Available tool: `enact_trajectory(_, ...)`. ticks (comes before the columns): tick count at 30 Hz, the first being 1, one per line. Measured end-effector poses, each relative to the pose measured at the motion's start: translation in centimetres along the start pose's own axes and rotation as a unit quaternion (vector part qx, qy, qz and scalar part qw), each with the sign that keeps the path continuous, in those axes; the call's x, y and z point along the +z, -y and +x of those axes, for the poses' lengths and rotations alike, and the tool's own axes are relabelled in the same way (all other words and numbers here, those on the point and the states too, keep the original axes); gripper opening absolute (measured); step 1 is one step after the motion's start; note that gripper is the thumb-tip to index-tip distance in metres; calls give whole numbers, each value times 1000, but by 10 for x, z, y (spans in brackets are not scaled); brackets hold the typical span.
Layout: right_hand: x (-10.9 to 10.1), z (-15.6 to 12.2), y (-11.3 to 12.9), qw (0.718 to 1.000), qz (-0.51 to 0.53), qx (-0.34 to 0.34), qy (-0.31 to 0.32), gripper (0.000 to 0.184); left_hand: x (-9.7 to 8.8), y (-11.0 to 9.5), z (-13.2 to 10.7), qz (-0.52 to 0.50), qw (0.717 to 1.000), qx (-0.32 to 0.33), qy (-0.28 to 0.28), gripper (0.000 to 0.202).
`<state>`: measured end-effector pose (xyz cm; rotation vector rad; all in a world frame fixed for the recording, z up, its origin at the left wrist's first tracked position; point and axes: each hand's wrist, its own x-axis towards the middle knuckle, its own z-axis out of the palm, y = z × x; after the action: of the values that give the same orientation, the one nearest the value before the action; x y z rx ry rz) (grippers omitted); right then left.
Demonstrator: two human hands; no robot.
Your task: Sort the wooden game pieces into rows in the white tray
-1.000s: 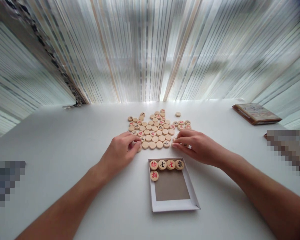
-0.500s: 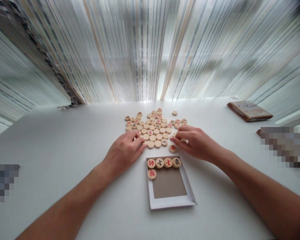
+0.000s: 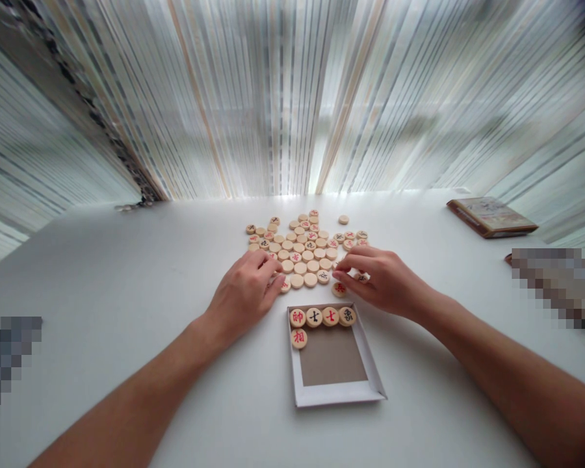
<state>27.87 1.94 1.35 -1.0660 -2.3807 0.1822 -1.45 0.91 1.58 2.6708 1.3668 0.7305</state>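
Note:
Many round wooden Chinese chess pieces lie in a cluster on the white table, some blank side up, others showing red or black characters. At its left edge, my left hand has curled fingers around a pale piece, mostly hidden. A red-marked piece lies by its thumb tip. My right hand pinches at a piece on the right edge, largely covered by the fingers; a red-marked piece sits just below. Nearer me, a shallow white box holds several character-up pieces along its far side.
A flat brown-edged box rests at the far right of the table. Pixelated objects stand at the left and right edges. Striped curtains hang behind the table, with a dark beaded cord at left.
By my left thumb, a piece now shows a red character where a blank surface was before. My right fingertips have shifted slightly, and the view has moved a little.

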Motion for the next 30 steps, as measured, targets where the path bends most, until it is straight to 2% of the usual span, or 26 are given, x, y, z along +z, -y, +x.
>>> enact_trajectory(7,6,-1,4,999,35,-26,-23,18,7,-4,1,-42,997,67,6,21)
enact_trajectory(20,4,0,7,996,77,-7,-33,14,8,-1,2,-72,995,68,11,9)
enact_trajectory(25,-2,22,12,994,101,27,18,11,8,2,2,-61,995,79,5,9)
enact_trajectory(30,-4,45,26,994,81,-2,71,11,5,3,1,-18,995,93,9,14)
